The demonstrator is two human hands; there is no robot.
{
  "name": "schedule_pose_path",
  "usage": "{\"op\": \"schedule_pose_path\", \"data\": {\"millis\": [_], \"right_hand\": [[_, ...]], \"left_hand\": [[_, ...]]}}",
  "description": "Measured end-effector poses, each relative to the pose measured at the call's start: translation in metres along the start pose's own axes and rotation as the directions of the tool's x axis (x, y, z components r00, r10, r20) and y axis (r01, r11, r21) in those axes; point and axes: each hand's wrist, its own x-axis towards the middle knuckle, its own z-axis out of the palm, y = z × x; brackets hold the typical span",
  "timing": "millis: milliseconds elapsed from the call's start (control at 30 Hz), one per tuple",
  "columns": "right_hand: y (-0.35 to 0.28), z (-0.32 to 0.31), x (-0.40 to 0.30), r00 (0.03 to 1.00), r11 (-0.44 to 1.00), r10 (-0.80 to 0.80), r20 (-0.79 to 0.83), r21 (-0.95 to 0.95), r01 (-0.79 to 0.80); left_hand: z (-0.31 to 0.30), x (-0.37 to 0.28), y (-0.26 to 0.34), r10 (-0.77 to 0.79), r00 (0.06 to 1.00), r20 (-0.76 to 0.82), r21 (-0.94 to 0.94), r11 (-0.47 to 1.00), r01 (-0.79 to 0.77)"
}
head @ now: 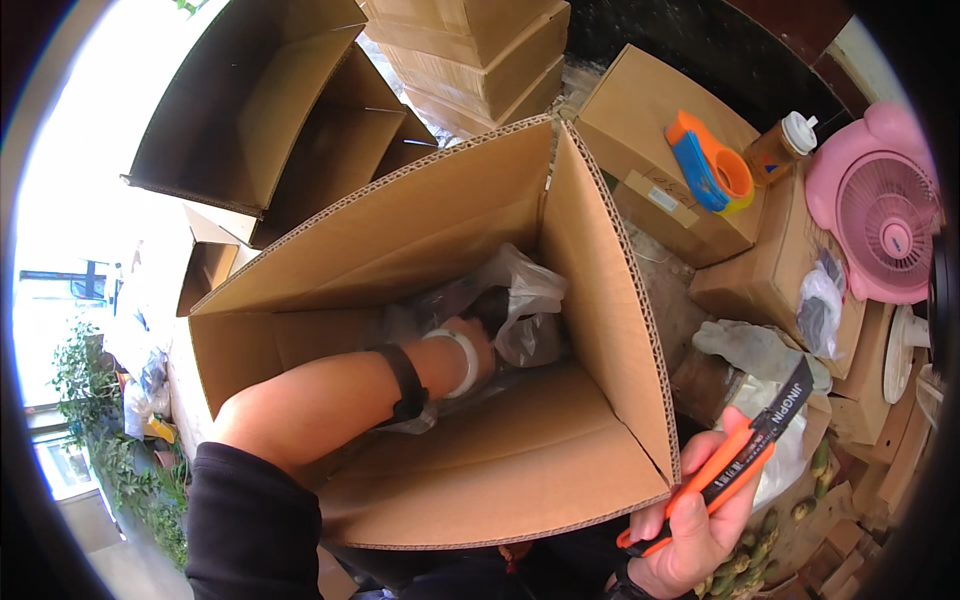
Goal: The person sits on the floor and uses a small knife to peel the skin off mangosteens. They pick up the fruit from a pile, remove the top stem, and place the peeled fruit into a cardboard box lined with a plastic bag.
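Note:
Before me stands a tall open cardboard box with its top edges raised. My left hand reaches deep inside, with a white bangle and a black strap on that arm. Right at its fingers are a dark object and a translucent plastic bag; the fingertips are hidden, so a grip cannot be made out. Outside the box's near right corner, my right hand holds an orange and black snap-off utility knife. Its wide black end points up and away from me.
A tape dispenser and a capped bottle rest on cardboard boxes at right, near a pink fan. A grey glove lies below them. Open cartons and stacked boxes stand beyond.

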Motion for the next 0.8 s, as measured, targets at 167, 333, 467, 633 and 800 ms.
{"op": "schedule_pose_path", "data": {"millis": [167, 333, 467, 633, 800], "right_hand": [[0.000, 0.005, -0.001, 1.000, 0.999, 0.011, -0.009, 0.048, -0.010], [0.001, 0.002, -0.002, 1.000, 1.000, 0.006, -0.029, 0.027, -0.005], [-0.002, 0.000, -0.001, 0.999, 0.999, 0.043, 0.028, 0.013, -0.044], [0.002, 0.004, -0.001, 1.000, 1.000, -0.017, -0.017, 0.021, 0.018], [0.005, 0.005, 0.000, 0.999, 1.000, -0.019, 0.028, -0.001, 0.019]], "left_hand": [[0.167, 0.119, 0.024, -0.147, 0.870, -0.471, -0.043, 0.989, 0.144], [0.197, 0.113, 0.040, 0.233, 0.907, -0.350, 0.312, 0.942, -0.121], [0.168, 0.069, 0.039, 0.319, 0.924, -0.208, 0.043, 0.947, -0.318], [0.102, 0.027, 0.023, 0.309, 0.902, -0.302, -0.085, 0.933, -0.349], [0.040, 0.002, -0.007, 0.140, 0.914, -0.381, -0.348, 0.894, -0.282]]}}
